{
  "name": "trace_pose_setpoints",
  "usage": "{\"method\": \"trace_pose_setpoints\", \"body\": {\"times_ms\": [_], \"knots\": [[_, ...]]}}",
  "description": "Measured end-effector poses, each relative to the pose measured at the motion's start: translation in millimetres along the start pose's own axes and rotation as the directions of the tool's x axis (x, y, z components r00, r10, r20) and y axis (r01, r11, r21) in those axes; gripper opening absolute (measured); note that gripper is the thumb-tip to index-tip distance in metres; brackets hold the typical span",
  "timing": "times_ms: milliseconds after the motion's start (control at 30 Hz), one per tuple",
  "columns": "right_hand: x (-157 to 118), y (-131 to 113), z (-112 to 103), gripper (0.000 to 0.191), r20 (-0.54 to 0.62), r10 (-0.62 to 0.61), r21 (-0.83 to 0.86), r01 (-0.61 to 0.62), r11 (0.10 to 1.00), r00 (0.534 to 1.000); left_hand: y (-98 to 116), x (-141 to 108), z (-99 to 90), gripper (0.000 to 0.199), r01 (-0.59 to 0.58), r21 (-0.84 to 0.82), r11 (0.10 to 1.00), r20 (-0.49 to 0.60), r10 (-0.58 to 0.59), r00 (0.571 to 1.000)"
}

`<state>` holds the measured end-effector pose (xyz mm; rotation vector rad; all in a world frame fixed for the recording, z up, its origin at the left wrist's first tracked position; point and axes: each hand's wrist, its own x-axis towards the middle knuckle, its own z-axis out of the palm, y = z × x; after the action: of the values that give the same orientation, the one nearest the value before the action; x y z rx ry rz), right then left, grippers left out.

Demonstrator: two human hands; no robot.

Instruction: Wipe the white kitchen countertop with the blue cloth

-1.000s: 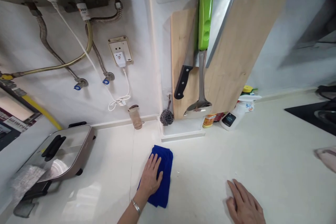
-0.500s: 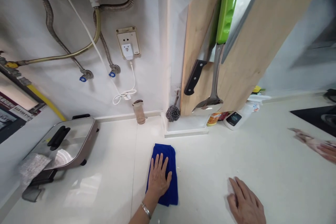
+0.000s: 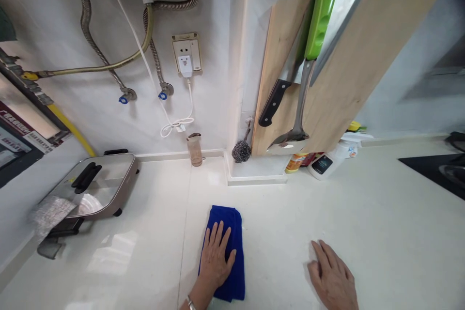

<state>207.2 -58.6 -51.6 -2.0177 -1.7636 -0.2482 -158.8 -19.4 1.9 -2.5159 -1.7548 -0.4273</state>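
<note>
A folded blue cloth (image 3: 236, 252) lies on the white countertop (image 3: 276, 232) near the bottom middle. My left hand (image 3: 217, 256) rests flat on top of it, fingers spread and pointing away from me, with a silver bracelet at the wrist. Farther right, my right hand (image 3: 332, 276) lies on the bare counter, palm down and fingers slightly bent, holding nothing.
An electric pan with a glass lid (image 3: 105, 184) stands at the left. A brown bottle (image 3: 195, 150) is by the wall. A cutting board (image 3: 363, 68), knife (image 3: 275, 103) and spatula (image 3: 302, 97) hang ahead; a white spray bottle (image 3: 329, 162) stands beneath. A black stove edge (image 3: 443, 169) is right.
My left hand and the blue cloth sit slightly nearer to me. My right hand appears a little farther left. A patterned object and fingers at the right edge are out of view; the camera view has shifted.
</note>
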Motion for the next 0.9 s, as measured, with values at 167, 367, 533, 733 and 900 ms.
{"method": "trace_pose_setpoints", "body": {"times_ms": [167,367,533,733,900], "knots": [[0,-2,-5,0.057,0.018,0.025,-0.008,-0.025,1.000,1.000,-8,-13,-11.6,0.065,-0.013,0.034,0.999,0.009,0.013,1.000],[0,-2,-4,0.057,0.031,0.025,0.011,-0.026,1.000,0.999,-23,-38,-21.2,0.067,-0.009,0.037,0.999,-0.017,0.010,1.000],[-2,3,0,0.058,0.023,0.020,0.015,-0.021,1.000,1.000,-39,-60,-30.1,0.066,0.005,0.098,0.995,-0.029,-0.002,1.000],[-4,5,0,0.057,0.069,0.078,0.010,-0.079,0.997,0.995,-47,-64,-36.3,0.067,0.039,0.083,0.996,-0.003,-0.039,0.999],[-5,5,-4,0.059,0.101,0.082,0.017,-0.084,0.996,0.992,-53,-57,-38.9,0.067,0.068,0.010,0.998,0.031,-0.068,0.997]]}}
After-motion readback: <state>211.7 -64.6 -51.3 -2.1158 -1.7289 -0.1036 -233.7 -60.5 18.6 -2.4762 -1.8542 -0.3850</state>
